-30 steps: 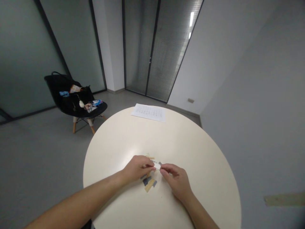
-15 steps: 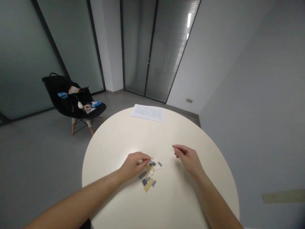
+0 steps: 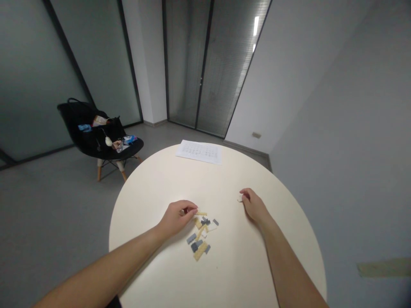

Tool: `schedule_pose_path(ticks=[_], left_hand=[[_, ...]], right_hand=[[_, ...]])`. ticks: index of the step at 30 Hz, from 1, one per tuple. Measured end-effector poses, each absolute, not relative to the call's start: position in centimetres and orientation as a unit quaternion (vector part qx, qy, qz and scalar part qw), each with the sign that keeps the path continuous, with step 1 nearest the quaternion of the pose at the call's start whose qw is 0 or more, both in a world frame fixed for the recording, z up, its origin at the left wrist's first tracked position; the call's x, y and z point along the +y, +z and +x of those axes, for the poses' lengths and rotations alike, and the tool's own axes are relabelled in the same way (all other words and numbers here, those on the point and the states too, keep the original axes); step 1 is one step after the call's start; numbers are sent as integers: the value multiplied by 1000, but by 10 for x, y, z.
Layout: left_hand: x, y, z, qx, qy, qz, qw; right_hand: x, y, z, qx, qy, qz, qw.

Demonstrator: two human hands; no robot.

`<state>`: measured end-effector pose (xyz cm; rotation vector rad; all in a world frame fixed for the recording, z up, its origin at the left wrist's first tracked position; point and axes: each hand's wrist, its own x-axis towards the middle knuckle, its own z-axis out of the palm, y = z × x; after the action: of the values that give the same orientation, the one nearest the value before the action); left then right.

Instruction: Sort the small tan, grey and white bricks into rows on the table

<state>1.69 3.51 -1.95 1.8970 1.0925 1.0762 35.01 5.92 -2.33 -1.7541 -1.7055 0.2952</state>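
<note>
Several small tan, grey and white building pieces lie in a loose pile on the round white table point(image 3: 150, 179), among them a wide tan piece point(image 3: 200, 251) and a grey piece point(image 3: 191, 238). At the pile's upper left edge is my left hand point(image 3: 180, 216), its thumb and fingertips pinched together; what they hold, if anything, is too small to name. Farther right, my right hand point(image 3: 253, 204) rests low over the table with fingers curled and closed around a small white piece point(image 3: 239, 199), which shows at the fingertips.
Printed paper sheets point(image 3: 199, 152) lie at the table's far edge. A black chair point(image 3: 80, 143) with a bag and other items on it stands beyond the table at the left. Walls point(image 3: 337, 149) rise at the right.
My right hand has moved slightly up and right and down to the tabletop, and a white piece now shows at its fingertips. My left hand has shifted a little up and left, uncovering more of the pile.
</note>
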Motion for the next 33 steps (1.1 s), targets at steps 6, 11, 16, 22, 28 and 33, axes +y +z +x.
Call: schedule_pose_path(ticks=[6,11,16,22,28,33], left_hand=[[36,-18,17,418,407,729,358],[36,-16,18,423,403,730,356],[36,-16,19,422,402,727,363],[36,-20,19,420,398,727,370],[36,-26,18,412,406,725,373],[36,-25,17,410,408,725,374]], right_hand=[[63,-31,339,-682,62,-666,296],[62,-30,337,-696,18,-667,265],[63,-29,326,-717,-30,-660,224],[68,-33,319,-724,-40,-683,85],[72,-26,318,-725,-48,-682,84],[62,-15,319,-725,-67,-677,113]])
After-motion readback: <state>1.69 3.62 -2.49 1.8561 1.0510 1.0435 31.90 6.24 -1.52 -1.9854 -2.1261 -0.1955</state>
